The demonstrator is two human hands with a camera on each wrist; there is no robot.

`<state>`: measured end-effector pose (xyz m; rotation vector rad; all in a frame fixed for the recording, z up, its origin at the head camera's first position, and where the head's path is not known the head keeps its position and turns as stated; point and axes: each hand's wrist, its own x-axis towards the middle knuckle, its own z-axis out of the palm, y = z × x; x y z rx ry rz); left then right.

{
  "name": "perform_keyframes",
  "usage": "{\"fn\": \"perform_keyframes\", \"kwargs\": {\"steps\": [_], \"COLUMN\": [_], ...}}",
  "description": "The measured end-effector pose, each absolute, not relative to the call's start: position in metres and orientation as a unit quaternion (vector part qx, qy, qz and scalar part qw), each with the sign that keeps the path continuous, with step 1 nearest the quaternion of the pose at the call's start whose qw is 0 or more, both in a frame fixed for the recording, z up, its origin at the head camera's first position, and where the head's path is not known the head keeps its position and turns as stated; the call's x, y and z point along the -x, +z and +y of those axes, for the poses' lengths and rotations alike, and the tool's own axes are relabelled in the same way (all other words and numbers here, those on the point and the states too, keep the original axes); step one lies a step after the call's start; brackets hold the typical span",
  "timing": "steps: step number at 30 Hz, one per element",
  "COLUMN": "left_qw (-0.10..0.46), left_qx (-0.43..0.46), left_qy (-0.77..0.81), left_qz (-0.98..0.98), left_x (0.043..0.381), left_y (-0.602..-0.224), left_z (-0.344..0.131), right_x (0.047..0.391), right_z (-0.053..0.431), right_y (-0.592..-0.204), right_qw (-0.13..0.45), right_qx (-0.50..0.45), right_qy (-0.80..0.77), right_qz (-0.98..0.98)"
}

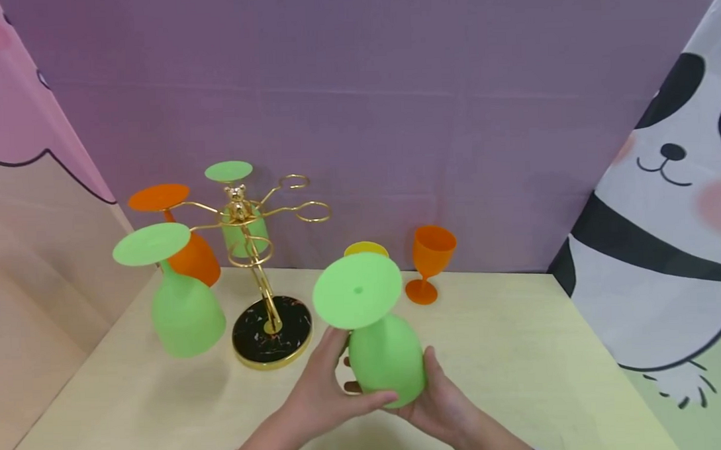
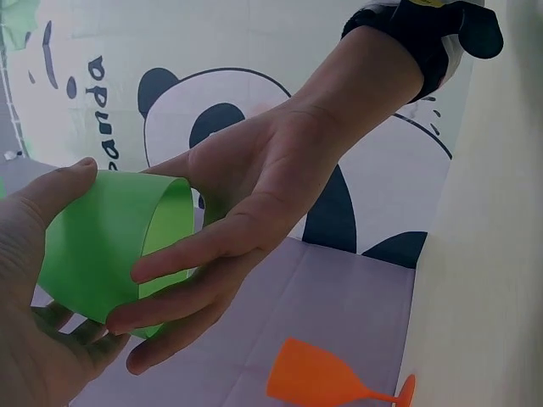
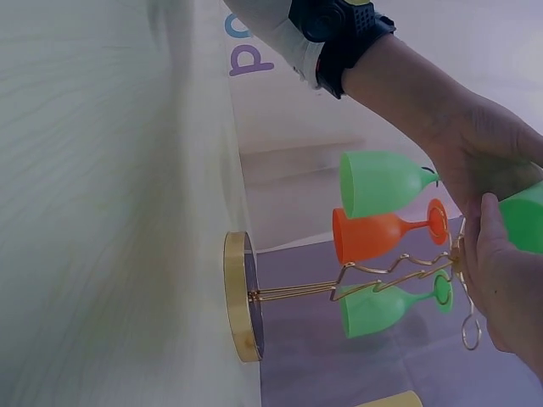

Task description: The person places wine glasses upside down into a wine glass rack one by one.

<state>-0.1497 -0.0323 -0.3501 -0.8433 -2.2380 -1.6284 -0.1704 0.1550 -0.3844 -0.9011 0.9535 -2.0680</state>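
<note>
A green goblet (image 1: 389,360) is held upside down in front of me, tilted, its round foot uppermost. My left hand (image 1: 321,392) grips its bowl from the left, thumb across the near side. My right hand (image 1: 447,407) holds the bowl from the right, with its thumb up along the side; in the left wrist view its long fingers reach past the rim. To the left stands a gold wire glass rack (image 1: 272,314) on a round black base. From its arms hang a near green goblet (image 1: 187,314), an orange goblet (image 1: 197,257) and a far green goblet (image 1: 229,170), all upside down.
Another orange goblet (image 1: 434,249) stands upright near the back of the pale table (image 1: 520,352). Behind the held goblet, a yellow goblet (image 1: 366,249) shows only its top. Two rack loops (image 1: 314,212) at the right hold nothing. A purple cloth (image 1: 483,148) closes off the back.
</note>
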Motion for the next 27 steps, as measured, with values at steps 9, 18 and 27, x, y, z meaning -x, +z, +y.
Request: {"fn": "perform_keyframes", "kwargs": {"steps": [9,18,27], "left_qw": [0.131,0.172,0.204], "left_qx": [0.302,0.299,0.212], "left_qy": [-0.534,-0.515,-0.496], "left_qz": [-0.779,-0.785,-0.817], "left_x": [0.147,0.146,0.144], "left_y": [-0.346,-0.338,-0.335], "left_z": [-0.036,-0.044,-0.067], "right_x": [0.17,0.176,0.186], "right_z": [0.158,0.155,0.164], "right_y": [-0.382,-0.378,-0.375], "right_qw": [0.333,0.3,0.277], "right_qx": [0.376,0.384,0.334], "right_qy": [-0.773,-0.774,-0.81], "right_qz": [0.388,0.403,0.394]}}
